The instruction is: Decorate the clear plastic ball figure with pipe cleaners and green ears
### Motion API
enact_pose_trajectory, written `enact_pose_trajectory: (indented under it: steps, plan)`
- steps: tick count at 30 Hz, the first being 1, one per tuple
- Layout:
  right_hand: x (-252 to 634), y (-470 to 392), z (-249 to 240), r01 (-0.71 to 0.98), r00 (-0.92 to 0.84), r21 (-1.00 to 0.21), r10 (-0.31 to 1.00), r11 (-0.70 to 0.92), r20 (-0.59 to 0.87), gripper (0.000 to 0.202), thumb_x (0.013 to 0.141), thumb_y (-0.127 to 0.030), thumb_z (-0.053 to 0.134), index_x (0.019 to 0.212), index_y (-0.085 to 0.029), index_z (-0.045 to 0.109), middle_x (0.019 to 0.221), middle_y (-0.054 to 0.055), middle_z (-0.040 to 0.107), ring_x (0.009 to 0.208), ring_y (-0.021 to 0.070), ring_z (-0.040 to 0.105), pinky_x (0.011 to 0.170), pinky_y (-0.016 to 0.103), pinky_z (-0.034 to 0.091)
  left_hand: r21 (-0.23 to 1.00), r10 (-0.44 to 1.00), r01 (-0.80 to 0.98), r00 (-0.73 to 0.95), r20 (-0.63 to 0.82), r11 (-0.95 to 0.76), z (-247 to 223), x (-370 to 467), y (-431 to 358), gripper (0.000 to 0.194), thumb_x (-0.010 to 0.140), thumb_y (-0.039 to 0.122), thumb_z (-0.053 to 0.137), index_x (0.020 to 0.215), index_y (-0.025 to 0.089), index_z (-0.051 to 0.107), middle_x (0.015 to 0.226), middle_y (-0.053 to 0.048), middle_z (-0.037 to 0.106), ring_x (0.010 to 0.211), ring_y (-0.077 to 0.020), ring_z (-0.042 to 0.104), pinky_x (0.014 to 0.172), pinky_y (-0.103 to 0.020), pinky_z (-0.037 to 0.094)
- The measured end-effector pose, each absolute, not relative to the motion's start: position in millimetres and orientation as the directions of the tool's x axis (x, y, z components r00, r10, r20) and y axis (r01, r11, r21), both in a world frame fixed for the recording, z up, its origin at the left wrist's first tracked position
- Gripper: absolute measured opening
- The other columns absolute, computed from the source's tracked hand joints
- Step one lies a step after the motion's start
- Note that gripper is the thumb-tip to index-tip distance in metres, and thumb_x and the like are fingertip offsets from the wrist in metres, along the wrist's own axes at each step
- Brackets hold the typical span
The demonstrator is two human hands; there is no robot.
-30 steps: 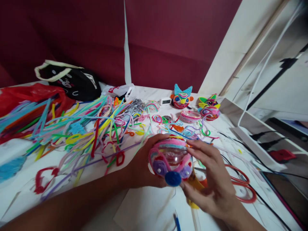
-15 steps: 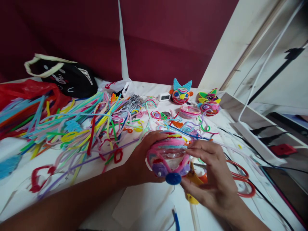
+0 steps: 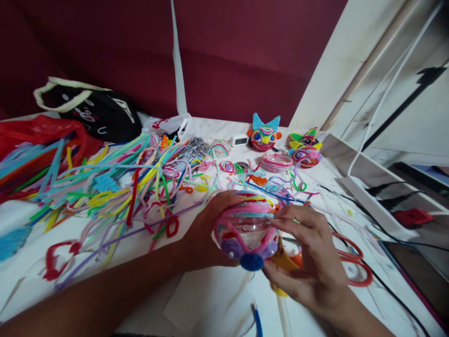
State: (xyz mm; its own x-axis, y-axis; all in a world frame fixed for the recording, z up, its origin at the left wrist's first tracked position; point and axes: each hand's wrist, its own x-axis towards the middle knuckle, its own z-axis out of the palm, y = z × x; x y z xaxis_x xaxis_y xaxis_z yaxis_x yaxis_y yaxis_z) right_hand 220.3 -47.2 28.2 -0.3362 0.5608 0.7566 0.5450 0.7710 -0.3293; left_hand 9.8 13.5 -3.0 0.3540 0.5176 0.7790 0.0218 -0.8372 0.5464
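A rounded clear piece wrapped in pink, blue and yellow pipe cleaners is held between my two hands. Two purple discs and a round blue disc sit on its near side. My left hand wraps round its left side, with the fingers over the top. On the right, my right hand pinches its edge, fingertips above and thumb low beside the blue disc. Partly hidden behind my right hand is a yellow and orange tool.
Many loose pipe cleaners cover the left. Two decorated faces and a small white clock stand at the back. Orange scissor handles, black cables and a dark tablet lie at the right.
The held piece has tilted very slightly, and its blue disc sits a little lower and to the left. Both hands keep their hold.
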Motion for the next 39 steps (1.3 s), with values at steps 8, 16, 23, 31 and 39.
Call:
enact_pose_trajectory:
  steps: [8, 16, 23, 31, 39]
  plan:
    - [219.9, -45.1, 30.8, 0.508, -0.353, -0.329, 0.541, 0.796, 0.764, 0.065, 0.079, -0.017, 0.074, 0.137, -0.023, 0.047, 0.120, 0.010, 0.050, 0.112, 0.0265, 0.052, 0.096, 0.042, 0.047, 0.595, 0.554, -0.045, 0.316, 0.770, -0.802, -6.9, 9.6, 13.4, 0.094, 0.057, 0.044, 0.088, 0.139, 0.037, 0.043, 0.134, -0.005, 0.058, 0.122, -0.0316, 0.055, 0.109, -0.048, 0.042]
    - [244.4, -53.5, 51.6, 0.474, -0.074, -0.608, 0.717, 0.636, 0.693, 0.050, 0.080, -0.017, 0.072, 0.128, -0.027, 0.058, 0.117, 0.009, 0.061, 0.110, 0.0286, 0.058, 0.095, 0.046, 0.048, 0.600, 0.547, -0.075, 0.332, 0.768, -0.797, -1.9, 6.7, 15.0, 0.098, 0.054, 0.039, 0.090, 0.140, 0.042, 0.042, 0.135, -0.003, 0.057, 0.121, -0.0341, 0.056, 0.107, -0.052, 0.044]
    - [295.6, -36.2, 43.6, 0.819, -0.214, -0.401, 0.866, 0.411, 0.451, 0.014, 0.089, -0.028, 0.060, 0.100, -0.023, 0.068, 0.100, 0.007, 0.071, 0.090, 0.0229, 0.068, 0.076, 0.036, 0.054, 0.609, 0.597, 0.062, 0.296, 0.745, -0.791, -1.0, -0.2, 23.0, 0.103, 0.048, 0.039, 0.093, 0.138, 0.040, 0.044, 0.132, -0.006, 0.058, 0.119, -0.0380, 0.056, 0.104, -0.054, 0.046]
    - [305.8, -40.6, 32.7, 0.860, -0.423, -0.182, 0.864, 0.478, 0.272, 0.020, 0.090, -0.018, 0.051, 0.093, -0.020, 0.071, 0.087, 0.009, 0.074, 0.074, 0.0199, 0.069, 0.065, 0.032, 0.056, 0.601, 0.605, 0.103, 0.258, 0.753, -0.792, 0.0, -2.7, 25.7, 0.105, 0.041, 0.038, 0.095, 0.135, 0.038, 0.049, 0.130, -0.006, 0.060, 0.117, -0.0392, 0.057, 0.104, -0.054, 0.046]
    - [296.0, -80.0, 32.0, 0.814, -0.538, -0.196, 0.837, 0.547, 0.102, 0.033, 0.078, -0.014, 0.059, 0.109, -0.021, 0.065, 0.113, 0.012, 0.069, 0.103, 0.0268, 0.067, 0.084, 0.042, 0.058, 0.477, 0.503, 0.161, 0.298, 0.811, -0.864, 4.3, -1.7, 25.2, 0.101, 0.050, 0.039, 0.091, 0.139, 0.034, 0.045, 0.126, -0.008, 0.059, 0.113, -0.0365, 0.060, 0.097, -0.053, 0.051]
